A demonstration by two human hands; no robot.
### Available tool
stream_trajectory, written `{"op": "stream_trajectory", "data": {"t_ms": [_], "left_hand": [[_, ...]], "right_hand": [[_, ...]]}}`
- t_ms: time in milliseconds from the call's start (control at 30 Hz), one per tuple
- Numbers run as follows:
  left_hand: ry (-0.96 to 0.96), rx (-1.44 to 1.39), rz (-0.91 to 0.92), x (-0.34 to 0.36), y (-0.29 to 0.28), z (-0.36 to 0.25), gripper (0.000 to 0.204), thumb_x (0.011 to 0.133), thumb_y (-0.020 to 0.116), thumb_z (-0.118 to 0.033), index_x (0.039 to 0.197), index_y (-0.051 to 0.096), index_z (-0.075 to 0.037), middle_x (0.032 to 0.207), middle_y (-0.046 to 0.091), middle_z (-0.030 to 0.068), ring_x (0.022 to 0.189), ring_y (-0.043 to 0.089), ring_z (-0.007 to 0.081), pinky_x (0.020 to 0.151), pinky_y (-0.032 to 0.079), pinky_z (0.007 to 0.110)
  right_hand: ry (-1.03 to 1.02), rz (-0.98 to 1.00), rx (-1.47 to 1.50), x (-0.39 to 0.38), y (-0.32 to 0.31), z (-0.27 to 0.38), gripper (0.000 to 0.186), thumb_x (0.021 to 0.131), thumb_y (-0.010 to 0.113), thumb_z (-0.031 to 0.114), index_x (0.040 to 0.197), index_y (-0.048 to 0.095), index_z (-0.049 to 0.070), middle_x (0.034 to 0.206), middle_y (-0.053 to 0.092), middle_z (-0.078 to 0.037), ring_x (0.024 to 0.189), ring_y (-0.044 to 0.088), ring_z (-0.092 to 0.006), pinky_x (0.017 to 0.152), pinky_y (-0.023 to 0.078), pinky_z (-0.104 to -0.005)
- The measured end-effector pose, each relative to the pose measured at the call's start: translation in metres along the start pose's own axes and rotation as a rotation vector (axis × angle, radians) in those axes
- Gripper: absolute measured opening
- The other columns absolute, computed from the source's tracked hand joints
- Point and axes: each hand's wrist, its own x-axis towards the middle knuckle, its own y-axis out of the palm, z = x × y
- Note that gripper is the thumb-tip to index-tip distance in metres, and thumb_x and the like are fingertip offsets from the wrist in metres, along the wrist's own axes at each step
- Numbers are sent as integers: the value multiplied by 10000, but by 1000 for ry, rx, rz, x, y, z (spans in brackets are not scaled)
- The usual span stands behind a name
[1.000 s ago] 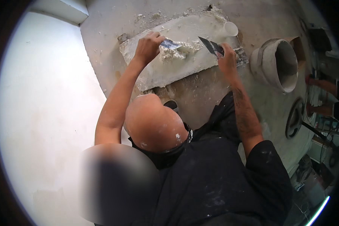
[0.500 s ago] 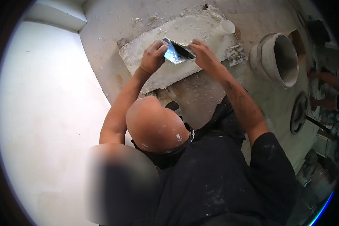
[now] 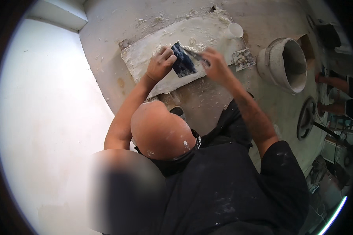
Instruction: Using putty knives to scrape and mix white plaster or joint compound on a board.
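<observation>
My left hand [image 3: 161, 65] grips the left edge of a thin, dark, glossy rectangular sheet [image 3: 183, 62], fingers closed. Whitish paste lies along its upper edge. In my right hand [image 3: 216, 64], a little blurred, is a slim grey tool [image 3: 195, 54] like a narrow spatula, its tip reaching toward the sheet's upper right edge. Both hands are above a white, plaster-caked board [image 3: 145, 55] on the floor.
Toward the board's right end stands a white cup [image 3: 235, 30], with a small spattered square piece [image 3: 244, 59] nearby. Farther right are a plaster-coated bucket [image 3: 268, 64] and a round dark base with a pole [image 3: 306, 117]. A white surface [image 3: 51, 117] fills the left.
The sheet has turned from a bright, tilted reflection to a darker, more upright face. My right hand has shifted slightly right and down, and the slim tool now shows in it.
</observation>
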Motion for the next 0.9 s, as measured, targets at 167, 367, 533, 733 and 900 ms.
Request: {"op": "stream_trajectory", "data": {"t_ms": [167, 367, 533, 733, 900], "left_hand": [[22, -9, -9, 1, -4, -2, 175, 638, 596, 2, 740, 483, -83, 791, 482, 70, 847, 570, 248, 550, 517, 337], [-98, -33, 2, -14, -11, -4, 156, 669, 591, -5, 776, 508, -81, 805, 513, 97, 814, 581, 277, 548, 502, 372], [-812, 91, 27, -27, -17, -2, 194, 781, 593, -74, 957, 565, 1, 872, 641, 215, 701, 637, 363, 607, 504, 420], [-1452, -1152, -120, -14, -13, -2, 206, 814, 537, 3, 1013, 512, 54, 813, 646, 191, 640, 672, 291, 528, 592, 362], [-1492, -1241, -144, -13, -12, -10, 207, 815, 532, 30, 1018, 504, 58, 824, 645, 194, 649, 678, 282, 540, 606, 346]], "right_hand": [[83, 49, 7, 9, 35, -19, 359, 698, 585, -50, 1048, 637, 12, 913, 567, -176, 869, 572, -355, 774, 468, -386], [170, 52, -109, 33, 21, -88, 341, 667, 641, 18, 1009, 639, 25, 793, 575, -185, 819, 585, -354, 742, 465, -386], [315, -23, -179, -13, 10, -59, 163, 698, 569, -19, 847, 503, -8, 788, 573, -209, 796, 573, -391, 694, 444, -435], [319, -80, -35, -33, 33, -7, 177, 688, 566, -35, 827, 471, 23, 687, 500, -155, 643, 514, -337, 598, 421, -375], [208, -124, -56, -23, 36, 12, 238, 634, 605, -50, 817, 471, 22, 769, 522, -145, 731, 537, -348, 659, 439, -397]]}}
